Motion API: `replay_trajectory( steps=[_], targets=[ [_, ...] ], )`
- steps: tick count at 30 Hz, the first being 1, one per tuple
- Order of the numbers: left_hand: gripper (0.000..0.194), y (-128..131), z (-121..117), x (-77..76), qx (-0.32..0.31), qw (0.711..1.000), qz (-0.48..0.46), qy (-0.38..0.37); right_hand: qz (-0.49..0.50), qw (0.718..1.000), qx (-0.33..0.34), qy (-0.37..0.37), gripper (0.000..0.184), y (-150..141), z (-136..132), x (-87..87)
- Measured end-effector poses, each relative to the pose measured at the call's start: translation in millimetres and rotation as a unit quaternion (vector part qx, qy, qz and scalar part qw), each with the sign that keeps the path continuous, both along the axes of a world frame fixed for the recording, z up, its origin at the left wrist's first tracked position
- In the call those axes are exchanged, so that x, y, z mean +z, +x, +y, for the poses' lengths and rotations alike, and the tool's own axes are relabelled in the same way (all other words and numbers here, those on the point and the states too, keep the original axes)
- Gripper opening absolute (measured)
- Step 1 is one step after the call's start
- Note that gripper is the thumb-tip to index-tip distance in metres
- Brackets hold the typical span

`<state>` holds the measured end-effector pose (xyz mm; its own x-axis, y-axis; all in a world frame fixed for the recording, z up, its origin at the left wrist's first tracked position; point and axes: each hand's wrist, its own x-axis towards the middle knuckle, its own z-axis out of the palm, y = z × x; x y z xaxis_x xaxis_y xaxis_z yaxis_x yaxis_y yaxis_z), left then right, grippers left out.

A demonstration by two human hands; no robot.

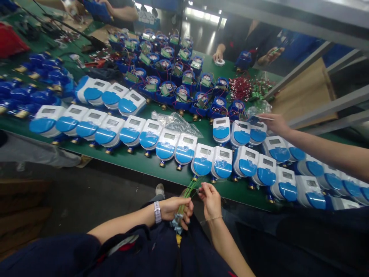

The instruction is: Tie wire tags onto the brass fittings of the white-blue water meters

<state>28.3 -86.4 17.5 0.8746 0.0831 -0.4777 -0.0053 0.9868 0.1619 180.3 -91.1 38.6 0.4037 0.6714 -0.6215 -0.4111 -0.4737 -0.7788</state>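
Your left hand (175, 209) grips thin, green, wirelike strands (188, 189)
Loosening might spill them; your right hand's (211, 200) pinch: can't tell.

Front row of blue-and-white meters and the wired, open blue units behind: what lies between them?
In the head view, crumpled clear plastic lies there mid-table, with more meters on both sides.

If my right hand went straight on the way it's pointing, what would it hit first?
Your right hand would likely meet the green strands held in your left hand first, then perhaps a blue-and-white meter beyond; depth is unclear.
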Motion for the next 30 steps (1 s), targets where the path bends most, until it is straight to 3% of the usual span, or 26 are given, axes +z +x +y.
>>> replay_trajectory(
  steps=[3,6,9,11,13,15,17,19,20,21,23,25,27,30],
  targets=[
    [0.039,-25.6,-4.6,-0.7,-0.012,0.999,-0.003,0.038,0.084,0.995,-0.047,0.023,0.026,-3.1,4.7,13.0],
    [0.039,-46.6,-6.0,-8.0,-0.022,0.996,0.039,0.08,0.065,0.995,-0.052,0.063,0.023,3.3,8.5,25.2],
    [0.039,-61.1,-5.2,-19.7,0.033,0.985,0.142,0.089,-0.125,0.989,-0.033,0.073,0.023,13.7,6.5,31.3],
    [0.04,-66.2,-2.7,-24.3,0.078,0.968,0.205,0.122,-0.276,0.96,0.014,0.048,0.027,20.1,2.7,31.3],
    [0.044,-67.9,2.2,-22.7,0.072,0.943,0.234,0.224,-0.373,0.923,0.091,0.011,0.028,25.2,-1.4,29.7],
    [0.047,-67.0,9.2,-14.9,0.009,0.884,0.243,0.4,-0.416,0.893,0.169,-0.028,0.029,28.9,-4.2,28.2],
    [0.045,-64.5,17.1,-4.8,-0.057,0.769,0.251,0.585,-0.44,0.866,0.23,-0.062,0.03,31.3,-5.0,27.6],
    [0.038,-60.6,24.6,3.1,-0.085,0.66,0.251,0.703,-0.456,0.843,0.272,-0.085,0.03,32.3,-3.5,28.1],
    [0.033,-58.0,27.8,5.1,-0.089,0.638,0.24,0.727,-0.463,0.834,0.286,-0.093,0.03,32.5,-2.0,28.6],
    [0.03,-54.8,30.5,5.6,-0.087,0.641,0.222,0.729,-0.472,0.825,0.296,-0.099,0.03,32.5,-0.3,29.1],
    [0.027,-46.9,34.6,2.7,-0.052,0.707,0.202,0.676,-0.487,0.808,0.311,-0.113,0.028,32.5,3.2,30.4],
    [0.029,-37.5,37.4,-3.0,0.017,0.809,0.202,0.551,-0.496,0.797,0.322,-0.127,0.027,33.0,6.2,31.4],
    [0.031,-28.0,39.8,-8.5,0.085,0.892,0.196,0.399,-0.497,0.795,0.322,-0.133,0.027,33.8,8.3,31.8],
    [0.029,-17.1,44.1,-13.3,0.118,0.95,0.189,0.217,-0.494,0.798,0.317,-0.133,0.028,34.7,11.3,30.9]
  ],
)
